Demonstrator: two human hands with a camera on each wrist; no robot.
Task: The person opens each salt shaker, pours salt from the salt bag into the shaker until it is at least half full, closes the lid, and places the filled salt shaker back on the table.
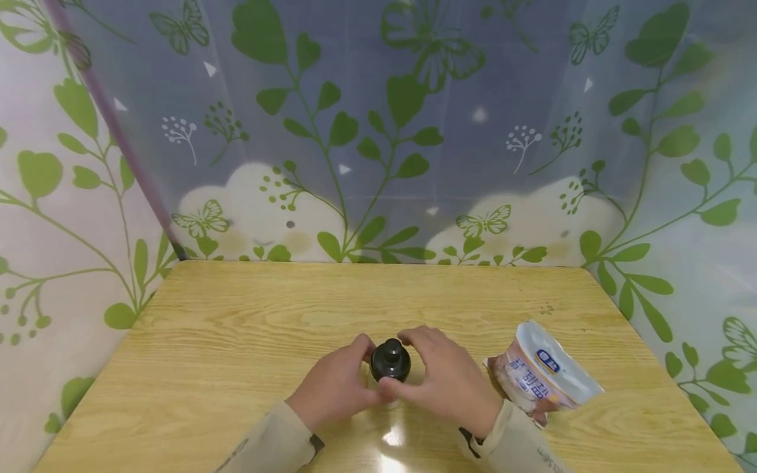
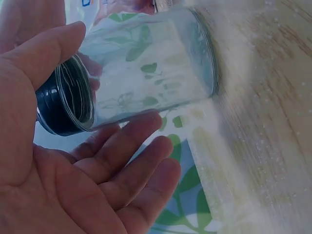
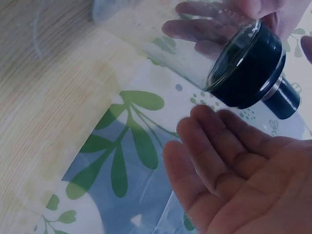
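Head view shows the jar (image 1: 390,361) between left hand (image 1: 335,386) and right hand (image 1: 447,378), each grip wide.

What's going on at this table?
A person has both hands around a capped glass jar that stands upright on the table. The left hand and right hand are up near its black lid, which is on; fingers look relaxed, and a firm grip isn't clear. A salt bag sits to the right, untouched.
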